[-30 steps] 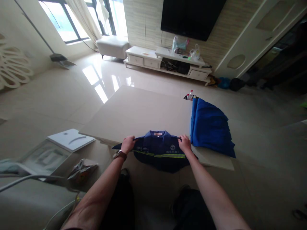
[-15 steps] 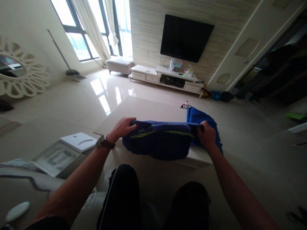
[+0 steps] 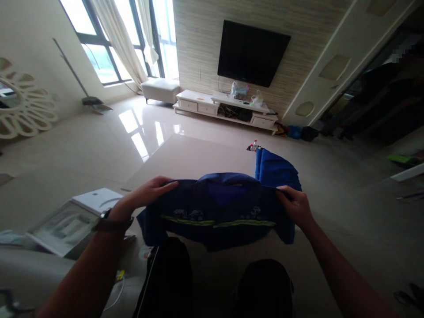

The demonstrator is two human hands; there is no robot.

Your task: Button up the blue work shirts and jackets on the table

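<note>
A dark blue jacket [image 3: 215, 238] with yellow-green stripes and pale printed marks hangs stretched between my hands, its collar at the top middle and its sleeves drooping at both sides. My left hand [image 3: 149, 192] pinches it at the left shoulder, thumb lying along the top edge. At the opposite shoulder my right hand [image 3: 294, 203] is closed on the cloth. Behind the right half lies a brighter blue pile of folded cloth [image 3: 278, 170] on a pale low table [image 3: 198, 152]. The jacket's lower edge hangs over my knees.
Small bottles with red caps [image 3: 254, 145] stand beyond the cloth pile. White boxes [image 3: 96, 198] are at my left. Across the room are a TV cabinet [image 3: 192, 106], a stool [image 3: 160, 90] and a dustpan [image 3: 91, 101]. A partly hidden person [image 3: 374, 88] stands in the dim right background.
The jacket has come nearer to me and spread wider, so its collar and sleeves now show. My hands have moved apart and lower, still gripping it.
</note>
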